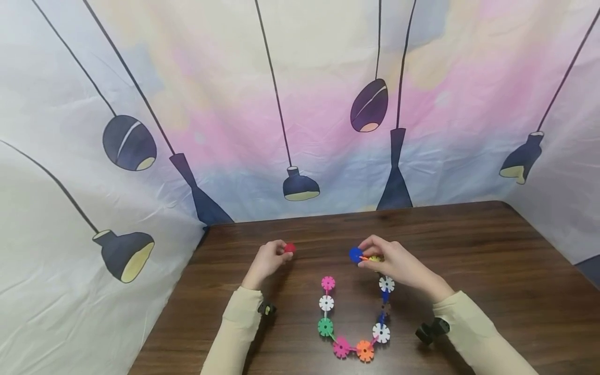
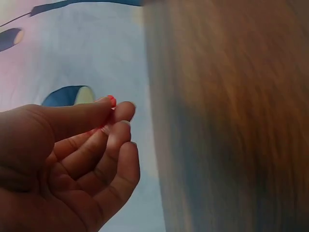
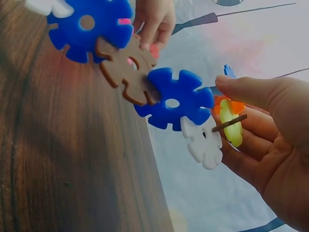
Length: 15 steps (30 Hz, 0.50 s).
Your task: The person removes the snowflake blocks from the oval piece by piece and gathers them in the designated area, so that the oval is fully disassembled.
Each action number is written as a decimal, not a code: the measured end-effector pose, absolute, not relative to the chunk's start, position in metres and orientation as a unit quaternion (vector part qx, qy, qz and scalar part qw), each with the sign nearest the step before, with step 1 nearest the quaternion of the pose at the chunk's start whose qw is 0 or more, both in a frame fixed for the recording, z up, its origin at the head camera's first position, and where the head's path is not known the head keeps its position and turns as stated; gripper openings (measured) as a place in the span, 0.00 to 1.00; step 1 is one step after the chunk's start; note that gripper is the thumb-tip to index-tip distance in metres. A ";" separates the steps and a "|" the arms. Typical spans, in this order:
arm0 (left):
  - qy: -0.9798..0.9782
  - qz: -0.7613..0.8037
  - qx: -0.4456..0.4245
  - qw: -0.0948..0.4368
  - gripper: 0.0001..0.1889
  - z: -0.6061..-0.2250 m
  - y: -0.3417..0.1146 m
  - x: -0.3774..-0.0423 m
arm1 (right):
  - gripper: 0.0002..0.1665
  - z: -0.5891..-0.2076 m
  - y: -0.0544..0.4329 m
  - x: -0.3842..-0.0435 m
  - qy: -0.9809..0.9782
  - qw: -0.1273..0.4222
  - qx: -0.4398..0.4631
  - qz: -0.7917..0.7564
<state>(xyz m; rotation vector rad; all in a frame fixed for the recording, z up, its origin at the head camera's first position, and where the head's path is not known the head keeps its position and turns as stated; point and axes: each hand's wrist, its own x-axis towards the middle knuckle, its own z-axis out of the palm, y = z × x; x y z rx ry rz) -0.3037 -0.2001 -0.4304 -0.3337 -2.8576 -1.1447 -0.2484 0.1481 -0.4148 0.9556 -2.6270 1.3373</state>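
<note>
My left hand [image 1: 266, 262] pinches a red snowflake disc [image 1: 290, 248] between thumb and fingertips. In the left wrist view only a sliver of the red disc [image 2: 113, 101] shows past the thumb. A blue snowflake disc [image 1: 355, 254] is pinched by my right hand [image 1: 396, 262], at one end of a U-shaped chain of slotted discs. Beside that blue disc come an orange disc [image 3: 236, 106], a yellow disc [image 3: 231, 126] and a thin brown piece seen edge-on [image 3: 240, 118]. A white disc [image 3: 203, 145] follows. At the chain's other end lies a pink disc [image 1: 328, 283]. The two hands are apart.
The chain's lower part has a green disc [image 1: 325, 327] and an orange disc [image 1: 365, 351] on the dark wooden table [image 1: 225, 323]. A printed cloth [image 1: 234, 130] with lamp drawings hangs behind the table's far edge.
</note>
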 end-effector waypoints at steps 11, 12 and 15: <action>-0.957 -0.267 -0.105 -0.047 0.08 -0.438 -0.208 -0.310 | 0.17 -0.416 0.143 -0.247 -0.841 0.024 0.318 0.437; -0.959 -0.261 -0.101 -0.049 0.09 -0.438 -0.209 -0.311 | 0.17 -0.417 0.143 -0.246 -0.841 0.023 0.318 0.437; -0.963 -0.248 -0.094 -0.054 0.12 -0.439 -0.210 -0.311 | 0.16 -0.420 0.141 -0.246 -0.841 0.020 0.322 0.434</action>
